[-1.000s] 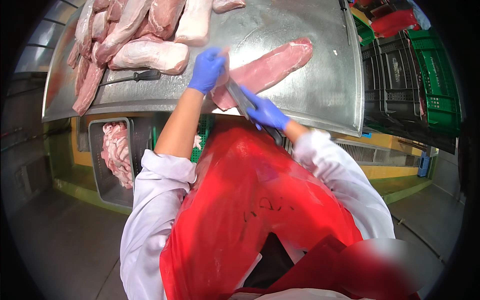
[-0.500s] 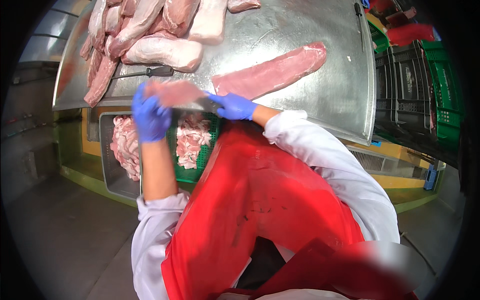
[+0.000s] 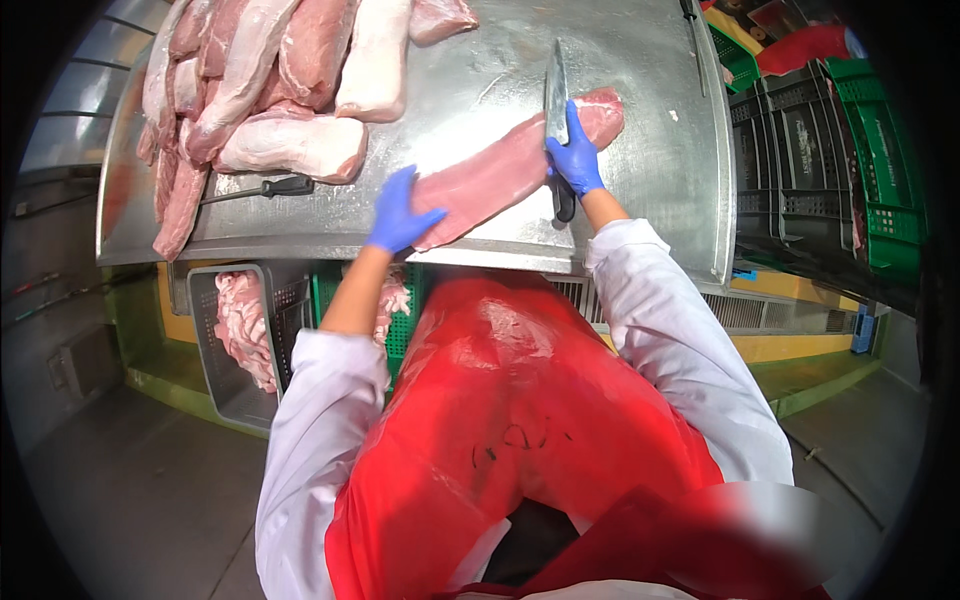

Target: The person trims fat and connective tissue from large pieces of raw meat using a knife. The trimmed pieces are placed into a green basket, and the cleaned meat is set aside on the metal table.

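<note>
A long trimmed pork loin point(image 3: 490, 180) lies slantwise on the steel table, its right end farther from me. My left hand point(image 3: 402, 212), in a blue glove, is at the loin's near left end with thumb and fingers spread; nothing is held in it. Over the loin's right part, my right hand point(image 3: 575, 160), also gloved, grips a knife point(image 3: 556, 85) where blade and black handle meet. The blade points away from me, and the handle's end sticks out below the palm. My right index finger stretches along beside the blade.
Several pork loins point(image 3: 250, 80) are heaped at the far left of the steel table point(image 3: 650, 200). A black-handled sharpening steel point(image 3: 287, 187) lies before them. Below the near edge stand a grey crate point(image 3: 222, 385) and a green crate point(image 3: 400, 330) with meat scraps. Stacked crates point(image 3: 810, 170) stand right.
The meat piece my left hand held over the crates is gone from it. My left hand has moved right to the loin; my right hand has moved farther out and right, over it.
</note>
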The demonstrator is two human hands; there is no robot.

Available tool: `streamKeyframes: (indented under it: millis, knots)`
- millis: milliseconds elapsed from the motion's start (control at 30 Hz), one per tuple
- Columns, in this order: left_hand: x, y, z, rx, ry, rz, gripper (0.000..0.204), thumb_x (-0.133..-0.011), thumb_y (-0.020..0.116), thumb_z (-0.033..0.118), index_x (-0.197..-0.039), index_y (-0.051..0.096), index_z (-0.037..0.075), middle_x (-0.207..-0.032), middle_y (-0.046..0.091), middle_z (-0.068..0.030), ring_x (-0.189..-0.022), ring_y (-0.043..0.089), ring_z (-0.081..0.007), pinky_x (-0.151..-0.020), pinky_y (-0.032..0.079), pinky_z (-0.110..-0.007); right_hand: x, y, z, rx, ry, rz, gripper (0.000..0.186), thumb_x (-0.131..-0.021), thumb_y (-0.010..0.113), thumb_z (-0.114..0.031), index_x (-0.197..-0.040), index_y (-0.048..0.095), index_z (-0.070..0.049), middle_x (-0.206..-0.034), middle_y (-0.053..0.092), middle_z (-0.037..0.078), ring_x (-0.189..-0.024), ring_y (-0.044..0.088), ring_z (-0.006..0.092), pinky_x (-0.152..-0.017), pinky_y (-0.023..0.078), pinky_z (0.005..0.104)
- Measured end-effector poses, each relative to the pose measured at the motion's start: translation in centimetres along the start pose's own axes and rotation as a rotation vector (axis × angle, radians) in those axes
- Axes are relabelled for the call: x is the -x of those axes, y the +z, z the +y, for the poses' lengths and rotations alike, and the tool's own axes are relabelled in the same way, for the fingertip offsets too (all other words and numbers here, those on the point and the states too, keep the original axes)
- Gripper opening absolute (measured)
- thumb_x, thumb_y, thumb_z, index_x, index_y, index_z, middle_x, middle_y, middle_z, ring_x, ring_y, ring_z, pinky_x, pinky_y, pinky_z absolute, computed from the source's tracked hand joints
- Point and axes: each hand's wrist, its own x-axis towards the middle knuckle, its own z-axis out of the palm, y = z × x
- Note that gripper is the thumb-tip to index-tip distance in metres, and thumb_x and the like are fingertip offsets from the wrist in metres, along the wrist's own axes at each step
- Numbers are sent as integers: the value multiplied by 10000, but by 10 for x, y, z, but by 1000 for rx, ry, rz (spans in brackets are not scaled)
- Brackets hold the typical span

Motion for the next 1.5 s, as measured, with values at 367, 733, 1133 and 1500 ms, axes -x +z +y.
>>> streamKeyframes:
  millis: [367, 733, 1133, 1500]
  knots:
    - [24, 96, 125, 23, 144, -350, 788, -858, 644, 487, -1462, 381, 54, -1320, 465, -220, -1178, 455, -404, -997, 366, -520, -137, -54, 20, 667, -210, -83, 803, -866, 603, -297, -1566, 211, -261, -1067, 668, 309, -994, 662, 453, -906, 520, 474]
    - [22, 57, 63, 256, -71, 62, 518, -866, 708, 383, -1170, 599, -22, -1065, 628, -215, -965, 622, -380, -861, 500, -442, -2, -4, -49, 944, -25, -271, 773, -863, 519, -115, -1563, 200, -191, -964, 660, 318, -871, 665, 459, -819, 510, 536]
    - [-54, 102, 88, 375, -313, 54, 499, -844, 728, 317, -1167, 592, -39, -954, 666, -161, -907, 664, -242, -801, 533, -354, 237, -153, -106, 316, 308, -473, 794, -902, 581, -56, -1581, 205, -226, -680, 642, 137, -530, 611, 185, -529, 517, 349]
    - [-119, 129, 135, 239, -515, -307, 352, -770, 640, 298, -843, 729, -35, -877, 693, -277, -870, 687, -393, -787, 532, -417, 110, -108, -35, 299, 50, -152, 815, -877, 622, -121, -1576, 218, -237, -701, 650, 166, -544, 633, 225, -535, 525, 383]
